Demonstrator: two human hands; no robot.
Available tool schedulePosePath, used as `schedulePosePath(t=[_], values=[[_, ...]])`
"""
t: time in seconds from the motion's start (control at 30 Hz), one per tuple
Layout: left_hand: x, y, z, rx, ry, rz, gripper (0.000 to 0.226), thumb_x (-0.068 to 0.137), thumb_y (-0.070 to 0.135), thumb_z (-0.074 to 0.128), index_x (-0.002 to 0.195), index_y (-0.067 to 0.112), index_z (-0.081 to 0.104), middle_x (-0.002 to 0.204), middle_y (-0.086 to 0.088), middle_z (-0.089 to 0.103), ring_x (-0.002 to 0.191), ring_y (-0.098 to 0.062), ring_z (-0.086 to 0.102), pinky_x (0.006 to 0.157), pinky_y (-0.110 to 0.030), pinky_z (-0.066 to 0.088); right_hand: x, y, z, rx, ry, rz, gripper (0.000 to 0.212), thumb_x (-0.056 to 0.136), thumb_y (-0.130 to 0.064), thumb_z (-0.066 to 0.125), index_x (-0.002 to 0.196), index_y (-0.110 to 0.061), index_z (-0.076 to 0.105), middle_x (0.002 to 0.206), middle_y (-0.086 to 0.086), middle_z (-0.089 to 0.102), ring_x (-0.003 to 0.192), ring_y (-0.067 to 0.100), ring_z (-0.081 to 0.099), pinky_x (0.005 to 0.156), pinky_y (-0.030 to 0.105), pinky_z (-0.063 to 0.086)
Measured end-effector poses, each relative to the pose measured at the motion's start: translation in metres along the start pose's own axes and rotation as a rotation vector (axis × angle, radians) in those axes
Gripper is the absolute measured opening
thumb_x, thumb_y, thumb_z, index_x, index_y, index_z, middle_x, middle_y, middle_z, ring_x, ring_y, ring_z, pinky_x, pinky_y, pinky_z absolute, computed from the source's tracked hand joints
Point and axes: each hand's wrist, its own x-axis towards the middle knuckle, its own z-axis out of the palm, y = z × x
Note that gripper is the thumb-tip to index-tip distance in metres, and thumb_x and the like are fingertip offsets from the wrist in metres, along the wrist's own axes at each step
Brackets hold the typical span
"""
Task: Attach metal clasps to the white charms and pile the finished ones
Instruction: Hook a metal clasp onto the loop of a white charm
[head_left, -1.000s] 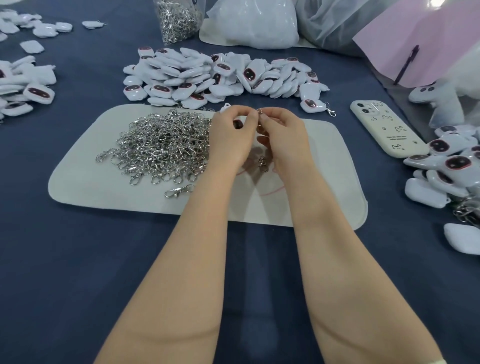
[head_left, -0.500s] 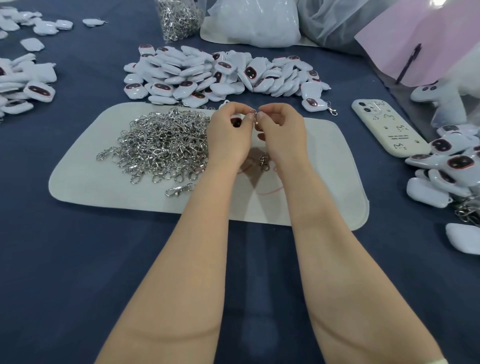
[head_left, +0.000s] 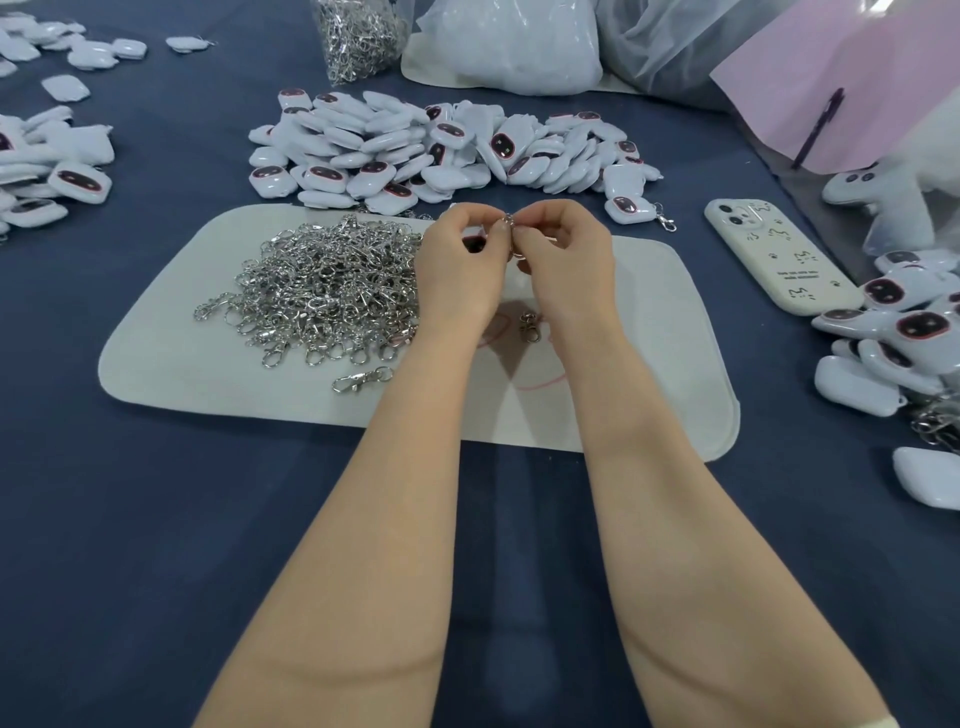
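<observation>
Clasp heap (head_left: 322, 291) left, apparently open mat (head_left: 660, 332) right.

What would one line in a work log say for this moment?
step: fitting clasp to charm | left hand: holds charm | right hand: pinches clasp | clasp heap: on mat

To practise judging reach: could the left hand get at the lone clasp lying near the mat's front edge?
Probably yes. The lone clasp lies uncovered on the mat, close beside the left forearm. But the left hand is busy gripping a charm, so it must let go first.
</observation>
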Motion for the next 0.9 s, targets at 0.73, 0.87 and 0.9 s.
schedulePosePath(t=[0.73, 0.87, 0.9], values=[[0.001, 0.0021, 0.0024, -0.002, -0.01, -0.098, 0.023, 0.095, 0.02, 0.051, 0.072, 0.02, 0.054, 0.07, 0.004, 0.061, 0.083, -0.021, 0.07, 0.085, -0.048, 0.054, 0.003, 0.0046, 0.003, -0.089, 0.039, -0.105, 0.028, 0.084, 0.001, 0.053, 0.079, -0.027, 0.056, 0.083, -0.013, 0.062, 0.08, 0.006, 0.061, 0.075, 0.018, 0.048], [0.0035, 0.001, 0.0019, 0.118, 0.018, -0.027, 0.017, 0.098, 0.02, 0.044, 0.084, 0.014, 0.05, 0.1, -0.014, 0.062, 0.1, -0.031, 0.062, 0.09, -0.045, 0.049, 0.0009, 0.0025, 0.0053, -0.12, 0.01, -0.116, 0.018, 0.091, -0.01, 0.052, 0.099, -0.02, 0.064, 0.092, -0.012, 0.063, 0.075, -0.012, 0.056, 0.068, 0.006, 0.041], [0.0038, 0.0005, 0.0017, 0.17, 0.025, -0.005, 0.015, 0.099, 0.02, 0.043, 0.089, 0.013, 0.051, 0.107, -0.017, 0.06, 0.102, -0.031, 0.059, 0.091, -0.039, 0.046, 0.0001, 0.0023, 0.006, -0.152, -0.015, -0.121, 0.018, 0.092, -0.011, 0.052, 0.103, -0.017, 0.065, 0.096, -0.01, 0.065, 0.079, -0.01, 0.057, 0.071, 0.008, 0.042]])
